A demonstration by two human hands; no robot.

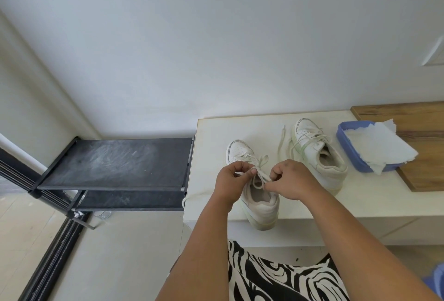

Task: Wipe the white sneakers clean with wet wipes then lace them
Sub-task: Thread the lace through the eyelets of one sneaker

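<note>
Both hands [260,180] pinch lace [260,175] ends over the near sneaker [257,195], toe pointing away, left hand [231,179] and right hand [292,179] equally close.

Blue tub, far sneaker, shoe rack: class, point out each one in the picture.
blue tub [344,146], head view, on its left wall.
far sneaker [330,168], head view, on its heel side.
shoe rack [115,163], head view, on its top shelf.

I see two white sneakers [258,195] [319,154] with pale green soles and cream laces [260,175], centre right. Blue tub [346,154] holding white wipes [377,146], right. Brown wood-grain board [420,118] upper right, cream table [211,156], black rack [115,163] left, black-and-white swirl-print garment [276,276] at bottom.
</note>
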